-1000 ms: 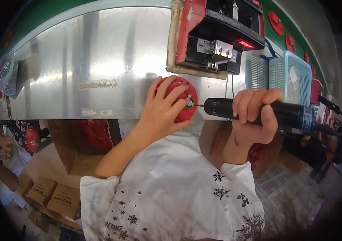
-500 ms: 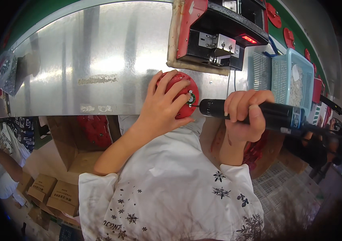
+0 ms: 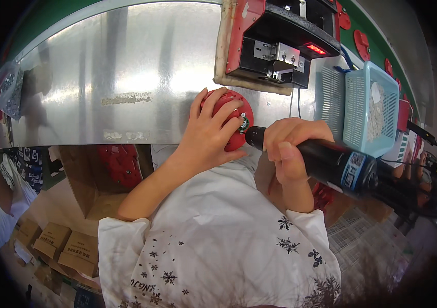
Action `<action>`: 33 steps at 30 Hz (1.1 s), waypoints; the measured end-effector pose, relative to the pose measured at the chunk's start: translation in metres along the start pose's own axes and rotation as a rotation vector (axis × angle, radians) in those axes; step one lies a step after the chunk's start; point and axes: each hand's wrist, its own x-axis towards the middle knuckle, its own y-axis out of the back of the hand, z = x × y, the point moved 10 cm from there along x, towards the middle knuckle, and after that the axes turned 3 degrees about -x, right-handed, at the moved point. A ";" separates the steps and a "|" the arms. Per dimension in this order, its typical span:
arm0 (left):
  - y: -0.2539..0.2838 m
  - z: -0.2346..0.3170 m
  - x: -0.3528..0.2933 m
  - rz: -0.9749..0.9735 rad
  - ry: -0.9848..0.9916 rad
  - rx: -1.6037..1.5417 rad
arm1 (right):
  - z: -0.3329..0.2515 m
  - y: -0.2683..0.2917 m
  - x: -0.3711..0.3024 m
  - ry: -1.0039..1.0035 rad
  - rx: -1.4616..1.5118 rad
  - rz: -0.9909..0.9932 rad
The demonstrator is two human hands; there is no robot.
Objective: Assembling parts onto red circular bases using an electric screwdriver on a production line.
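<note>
At the near edge of the metal bench, my left hand (image 3: 209, 128) grips a round red plastic housing (image 3: 235, 96), fingers spread over its face and thumb at its lower rim. A small green ring-shaped part (image 3: 243, 123) with pale bits shows near the housing's right side. My right hand (image 3: 293, 141) is wrapped round a black electric screwdriver (image 3: 331, 163). The screwdriver's nose is right beside the housing, its body slanting down to the right. Whether the bit touches a screw is hidden by the nose.
Beyond the housing stands a red and black screw feeder (image 3: 280, 51) with a lit red display. Light blue baskets (image 3: 354, 102), one holding small pale parts, are at the right. A clear bag (image 3: 8, 92) of small parts lies far left. Cardboard boxes (image 3: 80, 251) and another person's arm (image 3: 0, 187) are lower left.
My right hand has moved left, bringing the screwdriver's nose closer to the housing. The screwdriver's rear end has swung downward. My left hand and the housing have barely shifted.
</note>
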 end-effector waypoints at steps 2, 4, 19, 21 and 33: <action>0.000 0.002 0.000 -0.014 -0.003 0.003 | 0.008 0.005 -0.002 -0.048 0.096 0.044; -0.003 0.001 -0.003 -0.027 0.005 0.034 | 0.007 0.006 -0.002 -0.056 0.132 0.053; 0.142 -0.040 -0.201 0.353 0.524 0.562 | -0.057 -0.041 0.024 0.162 0.548 -0.289; 0.158 -0.058 -0.247 0.409 0.629 0.637 | -0.035 -0.041 0.026 0.012 0.473 -0.090; 0.203 -0.156 0.072 0.480 0.135 0.468 | 0.004 0.035 -0.006 -0.068 0.220 0.164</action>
